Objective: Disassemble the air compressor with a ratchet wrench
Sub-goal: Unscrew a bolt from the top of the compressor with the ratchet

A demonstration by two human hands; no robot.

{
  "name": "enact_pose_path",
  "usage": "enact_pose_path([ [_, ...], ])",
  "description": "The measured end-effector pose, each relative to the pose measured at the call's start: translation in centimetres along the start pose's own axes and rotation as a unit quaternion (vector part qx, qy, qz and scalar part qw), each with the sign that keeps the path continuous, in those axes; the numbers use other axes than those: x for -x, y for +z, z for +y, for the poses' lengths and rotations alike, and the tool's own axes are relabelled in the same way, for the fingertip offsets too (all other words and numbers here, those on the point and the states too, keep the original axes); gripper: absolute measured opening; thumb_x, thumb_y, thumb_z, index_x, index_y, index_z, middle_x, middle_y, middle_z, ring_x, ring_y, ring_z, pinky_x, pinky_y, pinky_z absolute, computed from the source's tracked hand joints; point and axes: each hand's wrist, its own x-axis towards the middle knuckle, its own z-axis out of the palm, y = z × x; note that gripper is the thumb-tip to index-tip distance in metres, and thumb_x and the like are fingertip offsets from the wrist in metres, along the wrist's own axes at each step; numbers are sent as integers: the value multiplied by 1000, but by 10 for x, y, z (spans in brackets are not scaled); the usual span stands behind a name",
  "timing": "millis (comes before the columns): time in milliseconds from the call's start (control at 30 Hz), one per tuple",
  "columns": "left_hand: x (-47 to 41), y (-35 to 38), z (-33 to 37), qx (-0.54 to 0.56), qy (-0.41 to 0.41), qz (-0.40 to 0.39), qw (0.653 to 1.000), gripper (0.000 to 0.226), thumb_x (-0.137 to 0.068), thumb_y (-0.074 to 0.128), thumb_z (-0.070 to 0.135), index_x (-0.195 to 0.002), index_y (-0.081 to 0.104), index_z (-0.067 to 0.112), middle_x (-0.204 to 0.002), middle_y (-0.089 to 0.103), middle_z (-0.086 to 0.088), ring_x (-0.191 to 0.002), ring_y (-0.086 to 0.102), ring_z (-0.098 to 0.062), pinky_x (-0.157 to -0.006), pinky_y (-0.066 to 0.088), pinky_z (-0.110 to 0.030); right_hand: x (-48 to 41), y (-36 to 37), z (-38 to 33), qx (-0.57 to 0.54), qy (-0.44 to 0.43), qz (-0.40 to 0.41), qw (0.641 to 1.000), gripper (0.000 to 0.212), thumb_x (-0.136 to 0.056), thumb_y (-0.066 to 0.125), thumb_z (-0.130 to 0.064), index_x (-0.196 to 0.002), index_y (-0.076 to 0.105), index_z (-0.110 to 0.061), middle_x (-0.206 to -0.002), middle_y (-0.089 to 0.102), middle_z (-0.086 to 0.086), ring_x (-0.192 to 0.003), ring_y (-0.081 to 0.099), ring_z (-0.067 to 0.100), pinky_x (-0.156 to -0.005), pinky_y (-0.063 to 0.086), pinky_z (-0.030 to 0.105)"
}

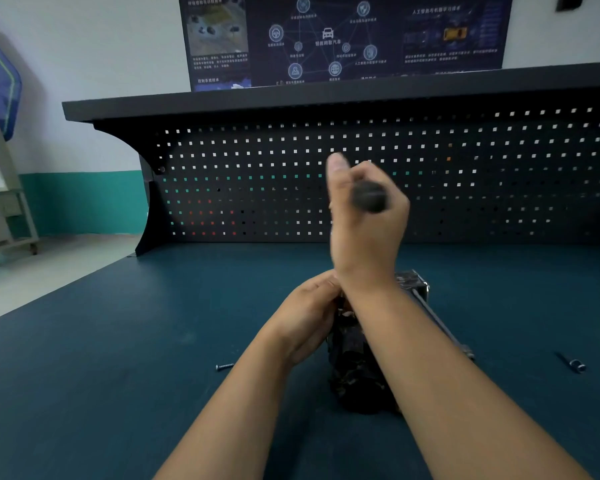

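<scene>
Air compressor (355,372), just one, dark and blocky, sits on the blue bench mat (118,341) right under both wrists, below the left grip and down beneath the raised right one. Two bare hands are in play. The left hand (309,317) curls over the top of the compressor, clamped onto it; its fingertips are hidden behind the right wrist. The right hand (364,233) is up above that, blurred, fingers wrapped tight round the dark handle of one ratchet wrench (369,197), thumb sticking upward. Only the rounded butt of the handle shows; the head end is lost behind the hand.

A metal end piece (413,282) shows at the far end of the compressor, just right of the right wrist, and one long metal rod (440,323) slants from it along the right forearm. Loose fasteners on the mat, two counted: one small screw (225,366) to the left of the left wrist, near it, and one bolt (574,364) well off to the right of the right arm.

Behind the wrench grip stands one black pegboard (257,185), and above it, one dark poster (343,39).
</scene>
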Motion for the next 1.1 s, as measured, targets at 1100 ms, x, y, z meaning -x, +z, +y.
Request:
enact_pose_path([
  [1100,-2,-1,-5,22,9,-5,1000,38,-91,35,32,-84,67,13,-69,61,-1,-65,54,-11,-67,43,-20,-16,-30,9,-286,153,12,946,42,-90,44,-19,-49,43,-13,-48,44,0,-59,50,16,-72,45,25],
])
